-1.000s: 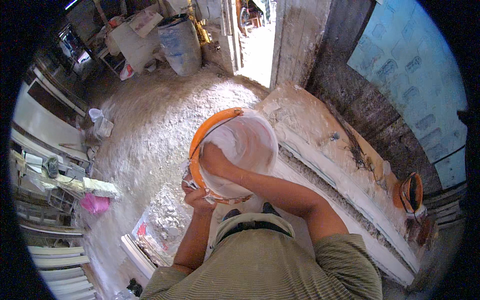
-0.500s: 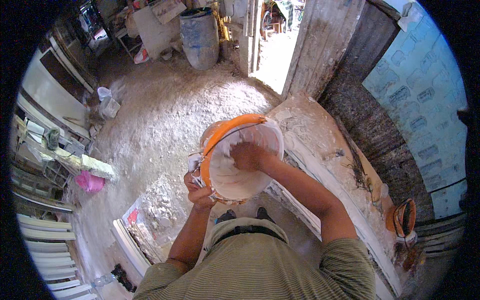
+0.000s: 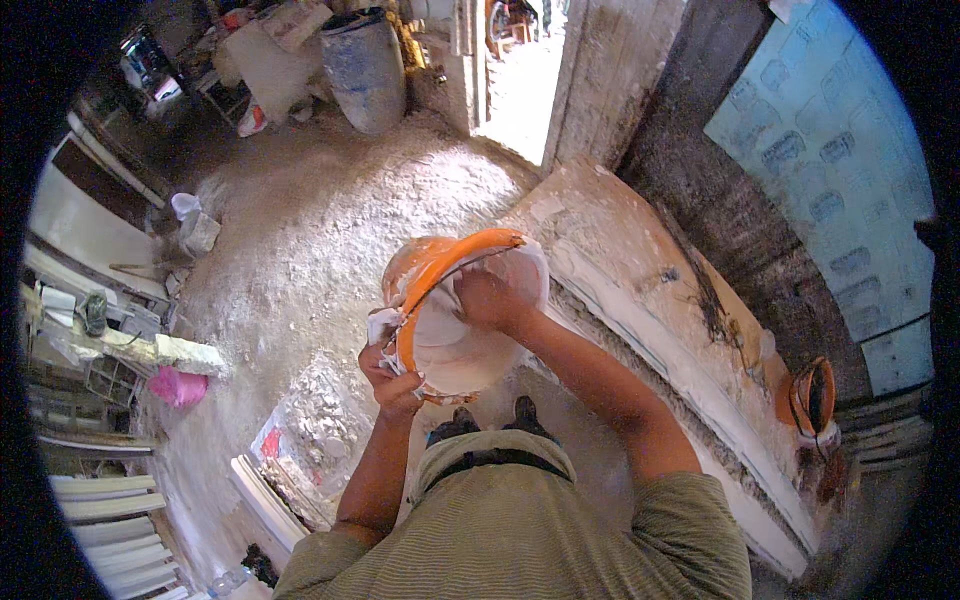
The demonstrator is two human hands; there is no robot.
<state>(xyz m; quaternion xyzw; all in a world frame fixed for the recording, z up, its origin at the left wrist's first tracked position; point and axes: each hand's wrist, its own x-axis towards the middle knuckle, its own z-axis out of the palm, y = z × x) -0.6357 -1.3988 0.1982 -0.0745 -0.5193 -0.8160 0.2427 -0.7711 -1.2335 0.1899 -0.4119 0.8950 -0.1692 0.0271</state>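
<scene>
An orange bucket (image 3: 437,268), its inside coated with wet white plaster, is held tilted in front of my body with its mouth turned toward me. At the left of its rim, my left hand (image 3: 392,382) is closed around the edge, thumb and fingers smeared white. Whitish material also clings to the rim just above those fingers. My right hand (image 3: 488,300) reaches into the bucket against the upper inner wall. Its fingertips are hard to make out, so I cannot see whether it holds anything.
To my right runs a long plaster-covered bench (image 3: 640,320) with another orange bucket (image 3: 812,395) at its near end. White strips (image 3: 110,510) are stacked at lower left, near a pink container (image 3: 180,386). A blue barrel (image 3: 364,75) stands beside the bright doorway.
My right hand has moved up along the bucket's inner wall. The bucket has shifted slightly left in view, with my left hand still on its rim.
</scene>
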